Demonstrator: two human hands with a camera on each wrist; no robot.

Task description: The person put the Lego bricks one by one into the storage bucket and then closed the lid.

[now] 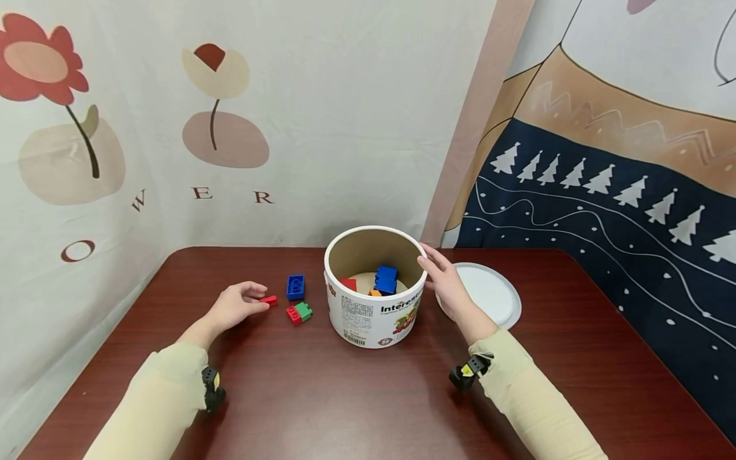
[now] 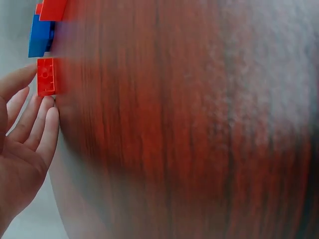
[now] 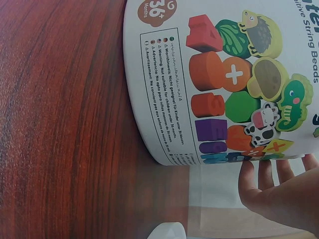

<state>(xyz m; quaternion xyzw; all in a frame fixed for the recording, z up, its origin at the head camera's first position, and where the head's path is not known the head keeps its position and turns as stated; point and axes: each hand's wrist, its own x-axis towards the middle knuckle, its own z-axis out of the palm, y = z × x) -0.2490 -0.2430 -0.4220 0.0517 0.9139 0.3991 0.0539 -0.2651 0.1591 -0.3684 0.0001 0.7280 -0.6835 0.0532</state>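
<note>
At the left of the table, my left hand point(image 1: 237, 305) pinches a small red building block point(image 1: 268, 299) between thumb and fingers. The left wrist view has the same red block point(image 2: 46, 76) at the fingertips, its hollow underside showing. Near that hand lie a blue block point(image 1: 296, 287) and a joined red-and-green pair of blocks point(image 1: 299, 313). My right hand point(image 1: 451, 287) holds the right rim of a white printed tub point(image 1: 374, 319), with fingers against its outer side point(image 3: 266, 174). Inside the open tub are a blue block point(image 1: 386, 280), a red block point(image 1: 348, 284) and a partly hidden orange piece point(image 1: 375, 292).
A round white lid point(image 1: 489, 294) lies flat to the right of the tub, partly behind the right forearm. The dark red-brown table point(image 1: 345, 402) meets a printed cloth point(image 1: 345, 128) along its back edge. Each wrist wears a small black camera point(image 1: 213, 386).
</note>
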